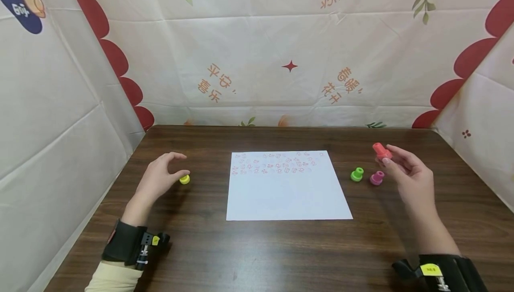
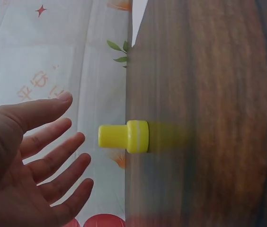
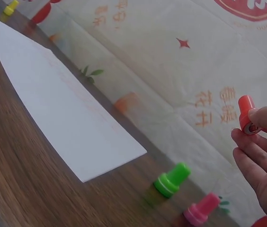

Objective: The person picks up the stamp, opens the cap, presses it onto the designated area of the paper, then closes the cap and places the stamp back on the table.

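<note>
Red at the right: held a small red stamp up in the right hand, pinched at its wide end between thumb and fingertips, with the grip drawn in just far enough to fit it. Pointed the narrow end up and away from the palm, and so left part of a printed disc on the wide end in sight of the right wrist camera. Looked like a hold for light control rather than force. Held the stamp over the tabletop, to the right of the white paper, perhaps to leave the sheet untouched. Found the green stamp and the magenta stamp upright near that hand, side by side but apart, resting on their broad ends, probably for steadiness and easy reach. At the left, spread the thumb and fingers of the left hand well apart, with a wide gap in the grip and nothing in it. Hovered just beside the upright yellow stamp, with the thumb overlapping it in the head view but no contact in the left wrist view, perhaps spaced so to clear its sides. Saw the paper flat between both hands, with small reddish prints in rows on its far part.
</note>
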`<state>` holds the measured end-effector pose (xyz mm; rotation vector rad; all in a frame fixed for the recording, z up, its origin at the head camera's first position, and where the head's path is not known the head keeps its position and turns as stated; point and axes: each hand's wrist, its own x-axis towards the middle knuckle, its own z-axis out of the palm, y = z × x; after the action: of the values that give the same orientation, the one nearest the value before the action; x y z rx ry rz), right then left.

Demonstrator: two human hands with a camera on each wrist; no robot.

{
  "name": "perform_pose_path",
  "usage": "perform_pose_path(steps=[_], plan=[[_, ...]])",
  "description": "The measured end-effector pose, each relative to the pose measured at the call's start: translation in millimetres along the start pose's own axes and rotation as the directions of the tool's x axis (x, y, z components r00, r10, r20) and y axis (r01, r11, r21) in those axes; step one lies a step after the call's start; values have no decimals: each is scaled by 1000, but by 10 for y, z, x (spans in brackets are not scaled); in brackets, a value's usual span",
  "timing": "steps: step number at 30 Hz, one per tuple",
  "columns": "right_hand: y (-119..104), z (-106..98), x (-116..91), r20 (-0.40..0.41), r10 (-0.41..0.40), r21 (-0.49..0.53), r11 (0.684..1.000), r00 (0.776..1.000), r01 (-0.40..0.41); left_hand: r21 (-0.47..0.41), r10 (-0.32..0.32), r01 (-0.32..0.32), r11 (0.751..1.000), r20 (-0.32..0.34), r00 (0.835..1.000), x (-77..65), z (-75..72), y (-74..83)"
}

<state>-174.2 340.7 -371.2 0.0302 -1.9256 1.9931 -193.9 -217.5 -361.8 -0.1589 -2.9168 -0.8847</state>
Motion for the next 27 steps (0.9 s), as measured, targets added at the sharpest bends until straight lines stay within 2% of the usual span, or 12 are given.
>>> perform_pose_path(steps=[8, 18, 23, 27], plan=[[21, -166, 18, -119, 95, 106, 991, 988, -83, 30, -17, 15, 999, 82, 997, -20, 45, -57], [90, -331, 41, -201, 117, 185, 980, 973, -80, 18, -29, 27, 999, 107, 994, -39, 84, -121], [127, -375, 51, -275, 116, 161, 984, 954, -73, 26, -32, 29, 999, 124, 992, -43, 107, -137], [141, -414, 62, -335, 148, 131, 985, 931, -109, 32, -41, 37, 999, 136, 990, -43, 122, -131]])
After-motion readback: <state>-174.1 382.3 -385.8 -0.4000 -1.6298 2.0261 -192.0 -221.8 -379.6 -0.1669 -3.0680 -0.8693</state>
